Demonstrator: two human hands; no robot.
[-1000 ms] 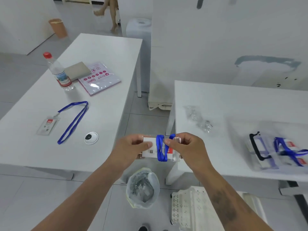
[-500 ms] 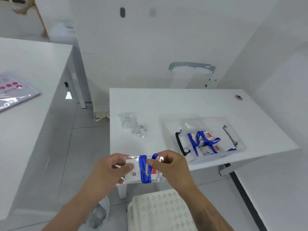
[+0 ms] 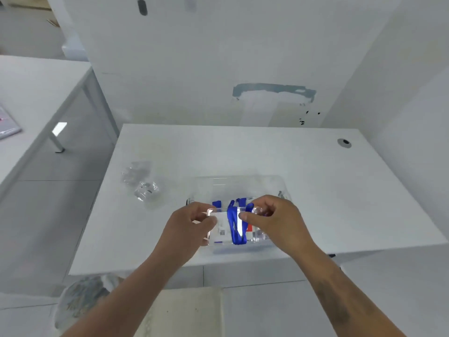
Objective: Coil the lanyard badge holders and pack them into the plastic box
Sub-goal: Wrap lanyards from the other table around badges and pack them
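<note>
Over the white table (image 3: 315, 181), both hands are holding one badge holder (image 3: 234, 226) just above the clear plastic box (image 3: 240, 184). The left hand (image 3: 188, 227) is pinching the holder's left end between thumb and curled fingers. The right hand (image 3: 274, 221) is gripping the right end, its thumb pressing on the front beside the blue lanyard (image 3: 235, 227), which is lying wound in several turns around the holder's middle. The holder is lying level, its printed card facing up. Behind it, inside the box, more blue strap (image 3: 217, 203) is showing; the rest of the contents are hidden by the hands. Near the box, to its left, crumpled clear wrappers (image 3: 142, 182) are lying on the table. Another table (image 3: 31, 93) is standing well apart at left.
</note>
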